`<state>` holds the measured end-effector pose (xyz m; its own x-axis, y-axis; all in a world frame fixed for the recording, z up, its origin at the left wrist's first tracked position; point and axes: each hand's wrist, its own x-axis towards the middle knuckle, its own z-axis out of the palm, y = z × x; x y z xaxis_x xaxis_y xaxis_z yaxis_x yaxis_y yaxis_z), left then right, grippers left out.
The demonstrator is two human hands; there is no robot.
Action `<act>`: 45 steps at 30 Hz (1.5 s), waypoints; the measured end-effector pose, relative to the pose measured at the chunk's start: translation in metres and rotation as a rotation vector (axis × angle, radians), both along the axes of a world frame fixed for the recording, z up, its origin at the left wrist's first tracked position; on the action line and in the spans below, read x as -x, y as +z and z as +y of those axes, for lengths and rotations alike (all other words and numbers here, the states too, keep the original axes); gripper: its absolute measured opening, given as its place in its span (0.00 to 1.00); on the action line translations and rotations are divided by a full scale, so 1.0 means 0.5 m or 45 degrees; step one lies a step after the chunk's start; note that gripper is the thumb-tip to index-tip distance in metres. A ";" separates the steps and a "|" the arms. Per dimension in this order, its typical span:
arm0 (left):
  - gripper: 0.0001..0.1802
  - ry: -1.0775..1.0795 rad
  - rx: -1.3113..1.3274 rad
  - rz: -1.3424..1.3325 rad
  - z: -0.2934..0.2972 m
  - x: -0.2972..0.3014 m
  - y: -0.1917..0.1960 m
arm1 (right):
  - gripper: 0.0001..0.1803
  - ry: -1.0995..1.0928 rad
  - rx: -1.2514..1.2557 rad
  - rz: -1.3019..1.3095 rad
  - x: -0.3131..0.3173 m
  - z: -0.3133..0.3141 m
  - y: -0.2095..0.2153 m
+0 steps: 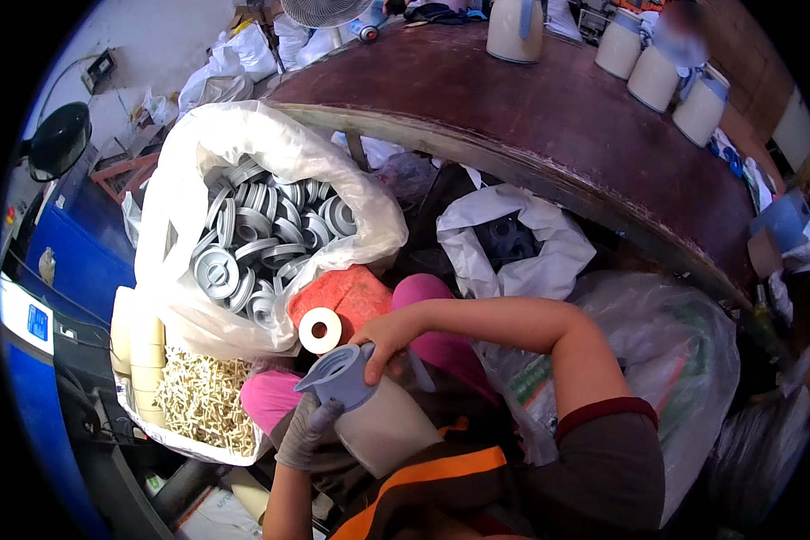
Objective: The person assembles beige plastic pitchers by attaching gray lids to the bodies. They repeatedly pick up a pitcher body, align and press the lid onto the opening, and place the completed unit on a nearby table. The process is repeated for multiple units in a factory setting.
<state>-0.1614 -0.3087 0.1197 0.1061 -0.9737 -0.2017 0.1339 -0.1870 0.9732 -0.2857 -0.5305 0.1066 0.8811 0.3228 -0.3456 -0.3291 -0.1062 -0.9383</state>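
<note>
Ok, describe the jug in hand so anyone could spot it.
Find the big white bag of grey lids, then look below and right. There, the left hand and right hand hold a cream jug with a grey-blue collar. Similar jugs stand on the dark red table; this one is tilted.

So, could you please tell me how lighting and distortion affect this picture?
In the head view, the dark tabletop curves with fisheye distortion and black corners frame the scene; here, the large white sack is among the brightest areas, the clear plastic bag shows glare, and the jug looks fairly sharp.
</note>
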 end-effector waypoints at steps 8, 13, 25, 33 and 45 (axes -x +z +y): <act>0.50 -0.068 -0.001 0.017 -0.008 0.007 0.028 | 0.33 -0.009 0.043 0.016 0.006 -0.008 0.004; 0.45 -0.028 -0.012 0.068 -0.024 -0.015 0.003 | 0.34 -0.085 0.070 -0.002 0.039 -0.022 0.018; 0.24 0.248 0.049 -0.028 -0.027 -0.114 -0.038 | 0.33 -0.501 0.103 0.062 0.078 -0.034 0.000; 0.31 0.263 -0.087 -1.489 -0.164 -0.210 -0.155 | 0.37 -0.831 -0.022 0.293 0.116 -0.039 0.001; 0.45 0.475 -0.227 -1.095 -0.150 -0.187 -0.184 | 0.32 -1.032 -0.157 0.336 0.151 -0.071 -0.037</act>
